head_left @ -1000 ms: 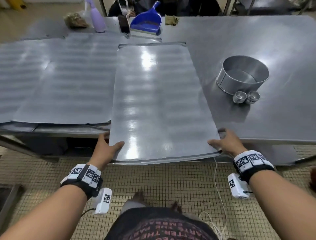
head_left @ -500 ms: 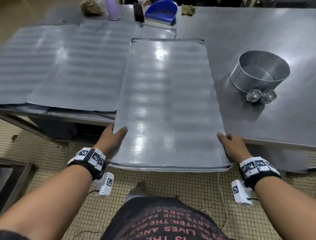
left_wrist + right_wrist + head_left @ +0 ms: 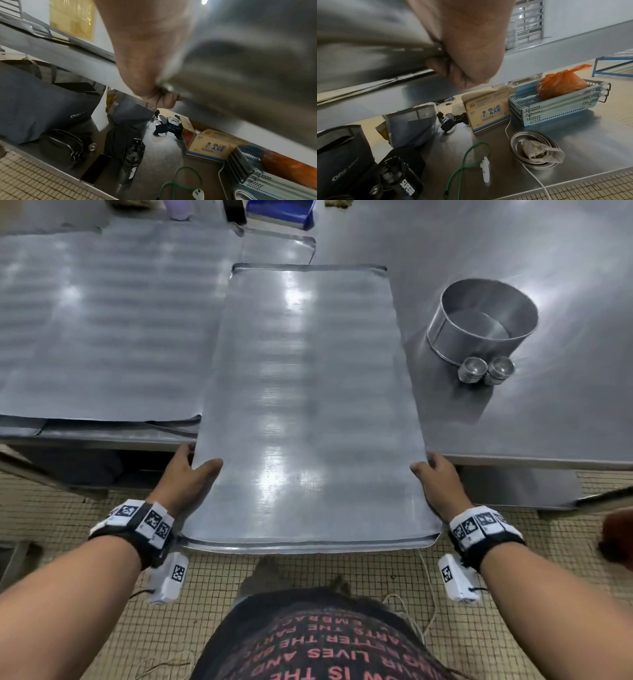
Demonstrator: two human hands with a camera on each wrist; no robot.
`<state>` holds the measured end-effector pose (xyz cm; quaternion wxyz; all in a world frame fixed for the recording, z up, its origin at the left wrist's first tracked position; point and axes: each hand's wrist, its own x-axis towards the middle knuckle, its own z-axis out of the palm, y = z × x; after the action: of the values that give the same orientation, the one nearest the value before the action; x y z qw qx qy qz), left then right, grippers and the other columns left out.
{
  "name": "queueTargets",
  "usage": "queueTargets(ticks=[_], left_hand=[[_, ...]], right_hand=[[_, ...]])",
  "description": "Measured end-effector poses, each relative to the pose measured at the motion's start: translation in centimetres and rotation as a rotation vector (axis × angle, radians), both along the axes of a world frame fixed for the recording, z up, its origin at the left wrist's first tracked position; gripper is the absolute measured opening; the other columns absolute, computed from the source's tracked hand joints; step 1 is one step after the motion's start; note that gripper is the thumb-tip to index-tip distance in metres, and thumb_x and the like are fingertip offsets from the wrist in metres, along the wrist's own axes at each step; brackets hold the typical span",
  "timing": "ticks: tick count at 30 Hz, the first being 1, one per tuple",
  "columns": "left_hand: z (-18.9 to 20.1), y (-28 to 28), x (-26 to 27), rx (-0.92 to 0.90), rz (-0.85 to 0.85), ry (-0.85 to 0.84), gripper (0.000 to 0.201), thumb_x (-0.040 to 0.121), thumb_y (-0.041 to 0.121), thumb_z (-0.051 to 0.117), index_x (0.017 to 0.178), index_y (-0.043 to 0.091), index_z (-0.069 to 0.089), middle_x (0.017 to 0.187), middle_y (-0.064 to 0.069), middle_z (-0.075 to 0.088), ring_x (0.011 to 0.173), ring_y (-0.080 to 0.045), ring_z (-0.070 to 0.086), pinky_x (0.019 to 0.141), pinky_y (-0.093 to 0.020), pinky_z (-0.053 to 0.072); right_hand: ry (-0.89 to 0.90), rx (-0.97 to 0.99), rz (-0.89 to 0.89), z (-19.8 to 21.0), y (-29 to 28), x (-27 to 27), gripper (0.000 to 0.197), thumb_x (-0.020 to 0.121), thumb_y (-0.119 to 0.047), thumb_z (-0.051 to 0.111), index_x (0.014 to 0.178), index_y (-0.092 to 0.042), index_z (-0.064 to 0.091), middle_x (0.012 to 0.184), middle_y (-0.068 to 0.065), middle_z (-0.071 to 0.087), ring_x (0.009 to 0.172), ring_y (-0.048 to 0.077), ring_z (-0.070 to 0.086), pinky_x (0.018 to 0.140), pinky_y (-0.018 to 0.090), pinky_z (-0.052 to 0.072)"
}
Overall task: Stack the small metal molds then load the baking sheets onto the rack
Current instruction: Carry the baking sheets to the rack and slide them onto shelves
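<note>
Left hand point(image 3: 186, 474) grips sheet point(image 3: 308, 405) left edge | right hand point(image 3: 440, 484) grips right edge | sheet overhangs tabletop point(image 3: 548, 412)

Overhead light throws streaky glare down the baking sheet point(image 3: 308, 412). Wrist views are blurry up close. Head view bends at the edges.

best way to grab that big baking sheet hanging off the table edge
Grip the baking sheet by its two long side rims near the overhanging end, one hand per side, as the left hand and right hand do: thumbs on top, fingers curled beneath. It is wide, flat and thin, so a one-sided grip would likely tip it.
</note>
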<state>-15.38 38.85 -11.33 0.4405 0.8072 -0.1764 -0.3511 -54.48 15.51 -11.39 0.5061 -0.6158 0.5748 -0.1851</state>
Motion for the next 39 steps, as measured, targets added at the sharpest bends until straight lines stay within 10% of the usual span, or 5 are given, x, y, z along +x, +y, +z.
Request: queueTargets(ticks=[5, 24, 32, 36, 39], left_hand=[[0.3, 1.1, -2.8, -0.010, 0.012, -0.054, 0.037, 0.096, 0.011, 0.065, 0.126, 0.014, 0.043, 0.102, 0.006, 0.059, 0.088, -0.006, 0.058, 0.067, -0.022, 0.042], [0.5, 2.0, -4.7, 0.000, 0.038, -0.288, 0.037, 0.098, 0.043, 0.065, 0.108, 0.008, 0.058, 0.088, -0.004, 0.065, 0.074, -0.013, 0.059, 0.061, -0.029, 0.042], [3.1, 3.1, -4.2, -0.156, 0.151, -0.259, 0.035, 0.096, 0.041, 0.069, 0.111, 0.010, 0.062, 0.095, -0.008, 0.071, 0.079, -0.018, 0.066, 0.067, -0.034, 0.050], [5.7, 4.5, -1.4, -0.214, 0.238, -0.306, 0.037, 0.095, 0.043, 0.069, 0.111, 0.009, 0.063, 0.097, -0.007, 0.071, 0.082, -0.017, 0.066, 0.068, -0.033, 0.051], [7.7, 6.5, 1.9, -0.246, 0.325, -0.369, 0.043, 0.090, 0.049, 0.071, 0.111, 0.012, 0.066, 0.102, -0.004, 0.073, 0.092, -0.019, 0.069, 0.074, -0.034, 0.054]], right_hand=[[0.086, 0.027, 0.011, -1.4, -0.7, -1.4, 0.030, 0.094, -0.028, 0.056, 0.081, -0.001, 0.060, 0.079, 0.009, 0.056, 0.076, 0.021, 0.047, 0.068, 0.035, 0.035], [0.035, -0.175, -0.013, 0.4, 0.4, -4.5, 0.045, 0.088, -0.045, 0.072, 0.086, 0.000, 0.068, 0.081, 0.014, 0.073, 0.073, 0.028, 0.068, 0.066, 0.040, 0.053], [-0.053, -0.218, 0.076, 4.9, -0.9, -1.7, 0.033, 0.087, -0.043, 0.075, 0.103, -0.014, 0.075, 0.096, -0.006, 0.076, 0.089, 0.011, 0.072, 0.083, 0.036, 0.059], [-0.077, -0.309, 0.170, 8.8, -2.2, 3.4, 0.037, 0.084, -0.047, 0.076, 0.101, -0.014, 0.076, 0.089, -0.009, 0.075, 0.080, 0.003, 0.070, 0.066, 0.014, 0.054], [-0.073, -0.316, 0.234, 11.6, -2.8, 8.6, 0.053, 0.075, -0.064, 0.074, 0.099, -0.017, 0.074, 0.090, -0.007, 0.076, 0.085, 0.015, 0.072, 0.081, 0.039, 0.060]])
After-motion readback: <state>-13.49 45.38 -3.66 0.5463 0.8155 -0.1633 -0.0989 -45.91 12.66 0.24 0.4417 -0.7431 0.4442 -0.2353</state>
